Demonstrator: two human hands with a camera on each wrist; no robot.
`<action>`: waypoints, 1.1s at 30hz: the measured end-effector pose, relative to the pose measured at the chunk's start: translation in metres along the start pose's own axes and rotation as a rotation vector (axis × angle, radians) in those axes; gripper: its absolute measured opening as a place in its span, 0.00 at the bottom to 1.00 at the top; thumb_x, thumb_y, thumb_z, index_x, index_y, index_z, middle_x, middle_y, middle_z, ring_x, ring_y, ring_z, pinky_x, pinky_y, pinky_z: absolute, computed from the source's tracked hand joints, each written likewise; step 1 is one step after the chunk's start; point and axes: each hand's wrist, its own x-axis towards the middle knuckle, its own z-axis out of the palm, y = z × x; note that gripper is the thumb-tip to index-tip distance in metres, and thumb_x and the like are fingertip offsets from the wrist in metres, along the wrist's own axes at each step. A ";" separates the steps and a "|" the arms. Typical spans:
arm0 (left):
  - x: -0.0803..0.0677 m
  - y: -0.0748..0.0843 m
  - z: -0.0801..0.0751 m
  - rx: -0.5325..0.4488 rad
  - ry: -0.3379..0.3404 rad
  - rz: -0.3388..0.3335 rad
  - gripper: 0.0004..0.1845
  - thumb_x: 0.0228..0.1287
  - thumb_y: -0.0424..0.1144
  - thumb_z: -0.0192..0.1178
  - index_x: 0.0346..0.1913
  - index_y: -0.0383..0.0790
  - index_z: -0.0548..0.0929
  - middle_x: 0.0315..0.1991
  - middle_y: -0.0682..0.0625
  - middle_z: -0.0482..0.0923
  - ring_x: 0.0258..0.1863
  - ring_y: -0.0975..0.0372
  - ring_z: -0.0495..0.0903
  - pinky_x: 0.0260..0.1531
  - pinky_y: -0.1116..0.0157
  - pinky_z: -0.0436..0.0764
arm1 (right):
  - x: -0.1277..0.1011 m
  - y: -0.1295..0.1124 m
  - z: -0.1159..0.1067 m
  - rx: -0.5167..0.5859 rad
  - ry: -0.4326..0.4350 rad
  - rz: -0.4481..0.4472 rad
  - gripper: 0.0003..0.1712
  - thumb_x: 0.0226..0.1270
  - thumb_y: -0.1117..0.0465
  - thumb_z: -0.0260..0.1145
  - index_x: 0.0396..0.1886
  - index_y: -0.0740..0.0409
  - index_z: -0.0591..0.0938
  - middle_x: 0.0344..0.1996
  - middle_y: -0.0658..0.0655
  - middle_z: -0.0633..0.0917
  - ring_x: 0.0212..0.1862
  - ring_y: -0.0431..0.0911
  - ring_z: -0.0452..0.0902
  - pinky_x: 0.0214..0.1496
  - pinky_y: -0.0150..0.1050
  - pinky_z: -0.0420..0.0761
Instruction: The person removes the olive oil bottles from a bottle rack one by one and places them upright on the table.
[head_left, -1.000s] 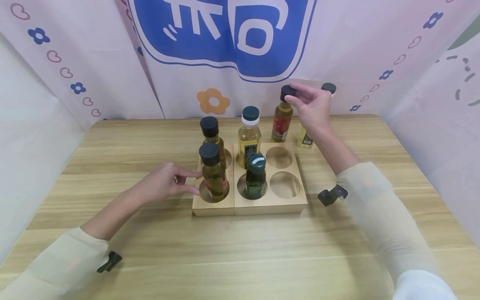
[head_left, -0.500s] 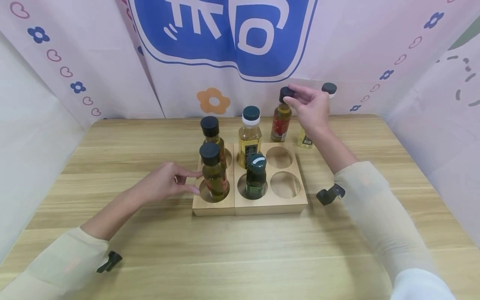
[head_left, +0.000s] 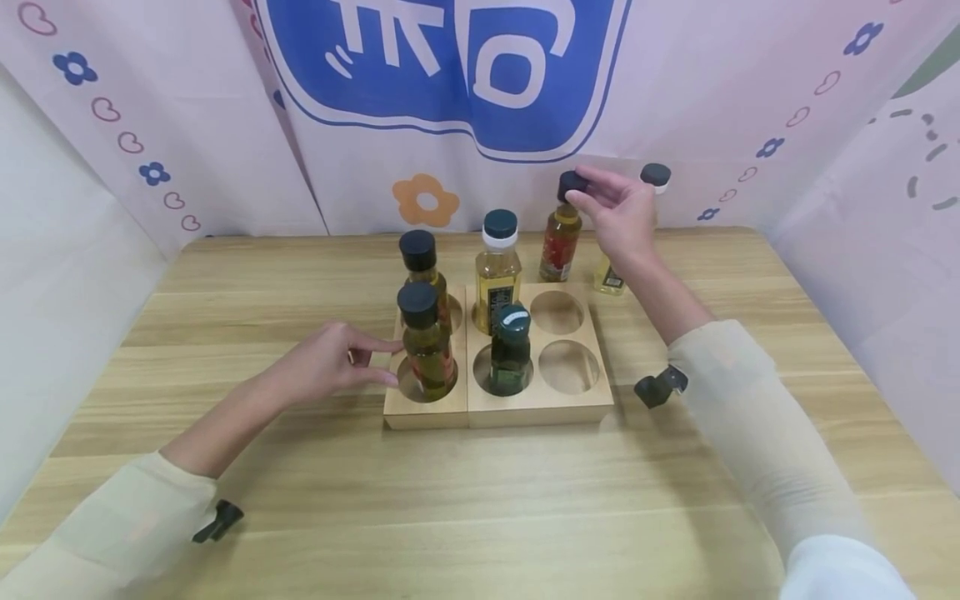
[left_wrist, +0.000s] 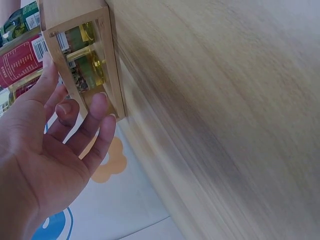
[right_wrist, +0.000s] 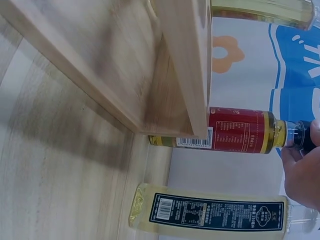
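Observation:
In the head view, my right hand (head_left: 621,218) pinches the black cap of a red-labelled oil bottle (head_left: 560,244) behind the wooden bottle rack (head_left: 540,406). That bottle stands upright; the right wrist view shows its red label, partly overlapped by the rack. My left hand (head_left: 330,364) is at the rack's left edge, thumb and index fingertip touching the wood. Its other fingers bend loosely, holding nothing, in the left wrist view. Two black-capped bottles, the front one (head_left: 429,354) and the rear one (head_left: 420,260), stand in the left holes. A green-capped pale oil bottle (head_left: 498,271) and a small dark green bottle (head_left: 511,354) fill the middle holes.
The rack's two right holes, rear (head_left: 557,313) and front (head_left: 570,367), hold no bottle. Another pale oil bottle (right_wrist: 215,212) stands on the table (head_left: 480,508) behind my right hand. A printed cloth (head_left: 352,183) hangs along the table's back edge.
My right hand and the red-labelled bottle have shifted very slightly left. The left hand and rack hold their places; the head view has tilted a little.

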 end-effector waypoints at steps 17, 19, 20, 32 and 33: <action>0.001 -0.002 0.002 0.000 -0.006 0.016 0.25 0.60 0.43 0.77 0.57 0.34 0.87 0.18 0.53 0.78 0.17 0.67 0.64 0.17 0.70 0.65 | -0.008 -0.004 -0.010 -0.049 -0.170 -0.016 0.39 0.63 0.71 0.76 0.73 0.61 0.74 0.73 0.61 0.74 0.72 0.50 0.72 0.70 0.38 0.73; 0.001 -0.002 0.002 -0.001 -0.002 0.015 0.25 0.60 0.43 0.77 0.57 0.34 0.87 0.19 0.53 0.80 0.17 0.67 0.64 0.17 0.70 0.65 | -0.012 -0.006 -0.012 -0.068 -0.195 -0.045 0.41 0.63 0.71 0.76 0.75 0.61 0.71 0.75 0.60 0.71 0.75 0.49 0.69 0.72 0.39 0.72; 0.000 -0.003 0.002 -0.002 0.001 0.015 0.25 0.60 0.43 0.77 0.57 0.34 0.87 0.19 0.53 0.80 0.18 0.66 0.65 0.17 0.69 0.66 | -0.013 -0.006 -0.013 -0.072 -0.200 -0.055 0.41 0.64 0.71 0.75 0.76 0.62 0.70 0.76 0.60 0.70 0.75 0.49 0.68 0.72 0.40 0.71; -0.001 -0.008 0.005 -0.023 0.056 0.074 0.23 0.58 0.40 0.78 0.55 0.33 0.89 0.16 0.60 0.70 0.17 0.67 0.67 0.19 0.69 0.71 | -0.038 -0.023 -0.026 -0.082 -0.210 -0.201 0.38 0.64 0.76 0.72 0.74 0.64 0.72 0.74 0.61 0.73 0.75 0.51 0.68 0.71 0.39 0.73; -0.001 -0.009 0.006 -0.028 0.063 0.091 0.23 0.58 0.39 0.78 0.55 0.33 0.89 0.16 0.60 0.70 0.17 0.67 0.68 0.20 0.69 0.72 | -0.041 -0.024 -0.027 -0.090 -0.219 -0.215 0.38 0.64 0.76 0.72 0.74 0.65 0.72 0.73 0.61 0.73 0.75 0.51 0.68 0.71 0.39 0.73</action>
